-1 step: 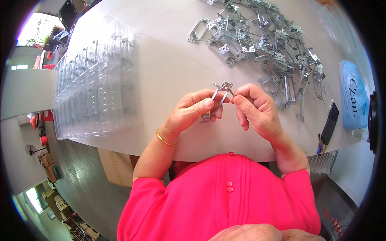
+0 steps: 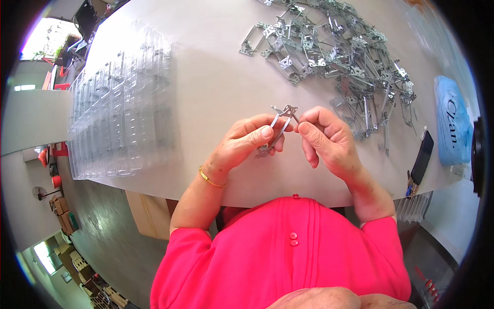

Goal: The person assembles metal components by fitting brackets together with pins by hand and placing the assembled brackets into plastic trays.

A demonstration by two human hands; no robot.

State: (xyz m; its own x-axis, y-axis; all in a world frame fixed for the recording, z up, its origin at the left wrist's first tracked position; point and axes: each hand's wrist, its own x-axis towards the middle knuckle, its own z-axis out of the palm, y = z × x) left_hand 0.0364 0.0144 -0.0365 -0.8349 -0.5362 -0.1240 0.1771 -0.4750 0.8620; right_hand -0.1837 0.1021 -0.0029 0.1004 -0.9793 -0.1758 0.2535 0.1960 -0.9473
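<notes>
Metal, thin and silvery: a small hinge (image 2: 278,130) sits between both hands above the near edge of the table (image 2: 216,77), just over the middle of the view. The left hand (image 2: 246,144) pinches its lower end between thumb and fingers, wrist cocked, a gold bangle (image 2: 208,178) round it. The right hand (image 2: 325,136) grips the upper end with thumb and forefinger, the other fingers curled in. The hinge slants from about seven o'clock up to one o'clock, its bracket end sticking out above the fingertips.

At one o'clock from the hands, well apart on the tabletop, lies a loose pile of hinges (image 2: 339,51), tangled and overlapping, trailing down towards three o'clock. At nine to ten o'clock stand stacks of clear plastic trays (image 2: 121,108) in rows, reaching to the table's left edge. At three o'clock, near the right edge, a dark phone (image 2: 422,157) lies slantwise, and beyond it a blue packet (image 2: 453,121). At six o'clock the person's pink top (image 2: 288,252) fills the lower view. Grey floor and cardboard boxes (image 2: 64,213) show at eight o'clock.
</notes>
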